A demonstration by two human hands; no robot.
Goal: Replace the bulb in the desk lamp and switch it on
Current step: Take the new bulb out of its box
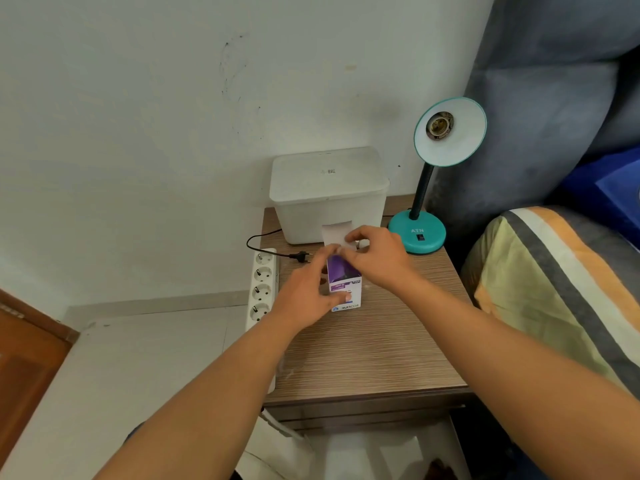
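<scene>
Teal desk lamp (420,233) socket empty, plug (300,256) out; left hand (304,292) steadies purple-white bulb carton (344,284) just left of lamp, right hand (377,259) fingers pinching its flap; fitting, switching remain.

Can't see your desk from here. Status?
Left hand holding bulb box; right hand opening its flap. Lamp socket empty, plug out. Nothing blocking.

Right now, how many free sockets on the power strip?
4 visible, all empty, in a column down the white power strip at the nightstand's left edge. The lamp plug lies unplugged beside the top one. The left forearm may hide more below.
</scene>
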